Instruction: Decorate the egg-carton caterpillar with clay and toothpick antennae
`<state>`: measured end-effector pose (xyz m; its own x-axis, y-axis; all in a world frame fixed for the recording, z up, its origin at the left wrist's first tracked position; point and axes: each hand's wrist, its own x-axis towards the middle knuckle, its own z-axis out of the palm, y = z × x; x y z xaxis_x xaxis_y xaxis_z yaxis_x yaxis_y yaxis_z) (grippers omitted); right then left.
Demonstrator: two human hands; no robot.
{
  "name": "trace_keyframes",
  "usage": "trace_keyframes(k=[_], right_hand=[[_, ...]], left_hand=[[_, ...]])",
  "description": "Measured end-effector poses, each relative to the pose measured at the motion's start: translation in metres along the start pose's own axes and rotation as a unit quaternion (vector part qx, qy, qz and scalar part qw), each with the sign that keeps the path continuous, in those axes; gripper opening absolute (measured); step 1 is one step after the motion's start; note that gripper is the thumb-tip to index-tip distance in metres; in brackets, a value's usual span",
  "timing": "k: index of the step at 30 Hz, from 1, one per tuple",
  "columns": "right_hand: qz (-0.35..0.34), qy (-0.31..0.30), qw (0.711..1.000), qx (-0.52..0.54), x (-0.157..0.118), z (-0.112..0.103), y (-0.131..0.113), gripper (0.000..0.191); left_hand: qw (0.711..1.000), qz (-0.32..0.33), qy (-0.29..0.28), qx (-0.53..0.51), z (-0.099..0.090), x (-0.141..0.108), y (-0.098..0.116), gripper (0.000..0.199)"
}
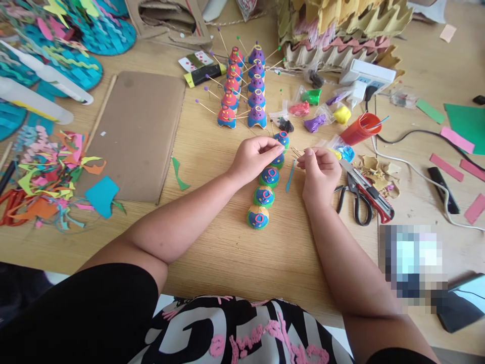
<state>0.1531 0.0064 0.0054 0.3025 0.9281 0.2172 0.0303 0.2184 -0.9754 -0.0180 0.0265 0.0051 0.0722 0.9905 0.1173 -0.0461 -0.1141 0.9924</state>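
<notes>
My left hand (259, 155) is over the far part of a row of blue and green egg-carton cups, thumb and fingertips pinched together. What is in the pinch, if anything, is too small to make out. Right beside it is the farthest cup (282, 137), with a red ring on top and a thin dark-tipped stick near it. My right hand (321, 169) is closed around several thin wooden sticks (297, 151) that point toward the row. The nearest cup (258, 218) has a red ring and small yellow dots. Between the hands lies a narrow blue strip (290, 177).
Finished-looking red cups (229, 99) and purple cups (256, 99) stand behind. Scissors (358, 199), a box cutter (369, 192) and an orange cup (360, 128) lie or stand right. Cardboard (136, 134) and paper scraps (56, 177) are left; egg trays (341, 30) are at the back.
</notes>
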Motion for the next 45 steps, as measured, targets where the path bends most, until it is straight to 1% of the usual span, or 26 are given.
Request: trace_keyframes(k=[8,12,15,18,21,24,28,34,40,45], right_hand=[[0.004,0.009,1.000,-0.012,-0.0003,-0.0002,-0.0003,0.040],[0.005,-0.002,1.000,0.015,-0.0002,-0.0003,-0.0003,0.041],[0.018,-0.011,0.999,0.046,0.0000,-0.0001,0.0002,0.043],[0.022,-0.021,0.998,0.064,0.0002,0.0003,0.0003,0.040],[0.020,-0.028,0.997,0.067,0.0004,0.0004,0.0002,0.034],[0.015,-0.030,0.997,0.069,0.0010,-0.0001,0.0011,0.033],[0.015,-0.026,0.998,0.061,0.0020,-0.0007,0.0024,0.034],[0.037,-0.025,0.997,0.061,0.0018,0.0000,0.0005,0.039],[0.005,-0.021,0.999,0.042,0.0010,0.0000,0.0013,0.036],[-0.002,-0.004,1.000,0.023,0.0010,-0.0008,0.0031,0.033]], left_hand=[[0.999,0.004,-0.003,0.040,-0.0003,-0.0007,0.0003,0.033],[1.000,-0.001,-0.001,0.017,-0.0005,0.0002,-0.0016,0.036],[1.000,-0.006,0.001,-0.014,-0.0010,0.0013,-0.0052,0.038],[1.000,-0.009,-0.001,-0.028,-0.0017,0.0020,-0.0081,0.038],[1.000,-0.012,-0.005,-0.027,-0.0023,0.0023,-0.0081,0.037],[1.000,-0.012,-0.008,-0.025,-0.0026,0.0022,-0.0065,0.035],[1.000,-0.015,-0.010,-0.019,-0.0026,0.0020,-0.0057,0.034],[0.999,-0.022,-0.006,-0.023,-0.0026,0.0022,-0.0081,0.037],[0.999,-0.018,-0.011,-0.028,-0.0026,0.0025,-0.0078,0.039],[1.000,-0.017,-0.018,-0.014,-0.0016,0.0012,-0.0032,0.041]])
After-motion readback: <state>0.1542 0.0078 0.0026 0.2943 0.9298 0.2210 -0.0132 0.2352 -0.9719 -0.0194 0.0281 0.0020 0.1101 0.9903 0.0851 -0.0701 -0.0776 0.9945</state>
